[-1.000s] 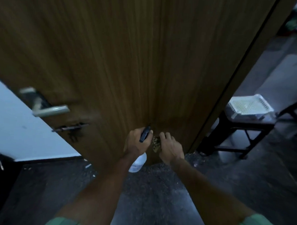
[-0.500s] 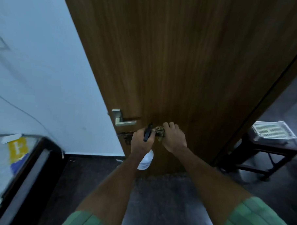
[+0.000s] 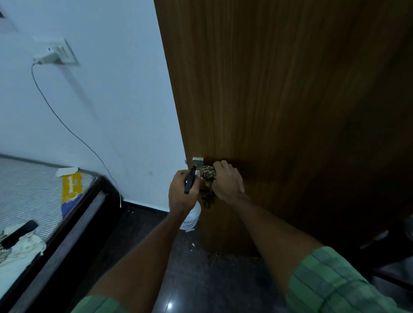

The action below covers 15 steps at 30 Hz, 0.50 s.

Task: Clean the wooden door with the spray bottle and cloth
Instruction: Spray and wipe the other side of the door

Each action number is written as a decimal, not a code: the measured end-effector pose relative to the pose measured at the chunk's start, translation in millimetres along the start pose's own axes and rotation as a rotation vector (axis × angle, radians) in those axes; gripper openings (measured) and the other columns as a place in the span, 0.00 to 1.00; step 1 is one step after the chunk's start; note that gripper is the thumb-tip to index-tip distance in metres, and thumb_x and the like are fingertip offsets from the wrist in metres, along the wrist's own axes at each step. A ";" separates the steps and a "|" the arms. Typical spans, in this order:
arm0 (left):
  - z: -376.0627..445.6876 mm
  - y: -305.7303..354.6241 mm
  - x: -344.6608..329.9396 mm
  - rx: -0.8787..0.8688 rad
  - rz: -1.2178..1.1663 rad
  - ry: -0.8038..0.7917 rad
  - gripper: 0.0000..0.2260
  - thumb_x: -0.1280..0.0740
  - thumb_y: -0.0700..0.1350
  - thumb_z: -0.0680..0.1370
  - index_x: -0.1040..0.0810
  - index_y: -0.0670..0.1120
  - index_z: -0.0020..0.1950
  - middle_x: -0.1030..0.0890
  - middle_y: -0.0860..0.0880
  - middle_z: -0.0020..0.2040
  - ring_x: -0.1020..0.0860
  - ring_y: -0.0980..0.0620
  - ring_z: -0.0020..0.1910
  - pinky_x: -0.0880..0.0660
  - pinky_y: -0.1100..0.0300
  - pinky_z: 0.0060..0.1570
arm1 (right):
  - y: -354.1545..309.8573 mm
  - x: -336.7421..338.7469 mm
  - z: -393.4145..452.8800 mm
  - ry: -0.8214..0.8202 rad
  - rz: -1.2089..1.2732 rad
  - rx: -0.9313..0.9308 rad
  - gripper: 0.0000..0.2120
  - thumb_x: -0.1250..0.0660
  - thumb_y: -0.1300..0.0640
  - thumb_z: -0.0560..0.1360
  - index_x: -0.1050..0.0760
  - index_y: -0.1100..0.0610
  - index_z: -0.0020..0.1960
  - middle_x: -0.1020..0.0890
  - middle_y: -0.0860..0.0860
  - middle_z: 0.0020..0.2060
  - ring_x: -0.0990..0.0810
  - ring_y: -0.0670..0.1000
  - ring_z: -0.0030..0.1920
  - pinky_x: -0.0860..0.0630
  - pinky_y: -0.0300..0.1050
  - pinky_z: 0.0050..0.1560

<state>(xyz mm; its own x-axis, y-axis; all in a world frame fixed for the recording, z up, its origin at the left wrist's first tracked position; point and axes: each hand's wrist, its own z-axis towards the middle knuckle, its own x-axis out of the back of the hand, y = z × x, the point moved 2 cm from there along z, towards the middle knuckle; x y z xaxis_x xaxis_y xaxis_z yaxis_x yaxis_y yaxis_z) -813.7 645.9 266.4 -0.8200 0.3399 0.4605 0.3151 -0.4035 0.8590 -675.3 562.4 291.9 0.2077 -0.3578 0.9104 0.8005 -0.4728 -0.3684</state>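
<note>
The brown wooden door point(image 3: 286, 100) fills the upper right. My left hand point(image 3: 182, 193) grips a spray bottle point(image 3: 191, 219) by its black trigger head, the white body hanging below my fist. My right hand point(image 3: 227, 181) holds a bunched patterned cloth point(image 3: 207, 173) and presses it on the door at the metal handle plate point(image 3: 197, 162). The handle lever itself is hidden behind my hands and the cloth.
A pale wall point(image 3: 97, 92) with a socket and plugged charger point(image 3: 54, 55) stands left of the door; its cable hangs down. A bed with a striped mattress point(image 3: 26, 191) lies at lower left. Dark floor point(image 3: 190, 285) below; dark furniture point(image 3: 398, 247) at far right.
My view has swung left, bringing the wall and bed in. Both hands moved from the door's lower middle to the handle near its left edge, still holding bottle and cloth.
</note>
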 end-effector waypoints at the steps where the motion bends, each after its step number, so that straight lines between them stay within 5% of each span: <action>1: 3.9 -3.1 3.3 -0.001 -0.007 0.014 0.06 0.29 0.49 0.83 0.20 0.49 0.56 0.19 0.53 0.49 0.20 0.59 0.44 0.25 0.64 0.43 | -5.2 -4.9 5.7 -0.033 0.016 -0.020 0.19 0.30 0.54 0.76 0.27 0.54 0.65 0.23 0.53 0.59 0.23 0.56 0.59 0.27 0.52 0.60; 6: 22.7 -12.1 15.0 -0.031 -0.040 0.042 0.04 0.29 0.49 0.83 0.20 0.52 0.56 0.19 0.52 0.55 0.20 0.59 0.48 0.26 0.66 0.45 | -23.1 -17.7 21.2 -0.096 0.077 -0.205 0.18 0.35 0.50 0.77 0.29 0.54 0.65 0.20 0.55 0.57 0.21 0.58 0.58 0.26 0.54 0.60; 15: 51.4 -26.6 35.5 -0.117 -0.128 -0.124 0.24 0.35 0.60 0.80 0.18 0.44 0.67 0.17 0.47 0.64 0.19 0.48 0.61 0.20 0.54 0.60 | -27.4 -16.4 26.7 -0.196 0.303 -0.481 0.10 0.36 0.46 0.71 0.22 0.50 0.46 0.18 0.50 0.40 0.18 0.54 0.44 0.20 0.51 0.47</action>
<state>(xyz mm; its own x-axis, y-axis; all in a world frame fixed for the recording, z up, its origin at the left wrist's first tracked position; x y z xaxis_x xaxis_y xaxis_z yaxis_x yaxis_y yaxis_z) -826.7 712.4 271.4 -0.7825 0.4936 0.3795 0.1490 -0.4434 0.8838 -685.7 602.7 292.0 0.5229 -0.3999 0.7527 0.3545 -0.7011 -0.6187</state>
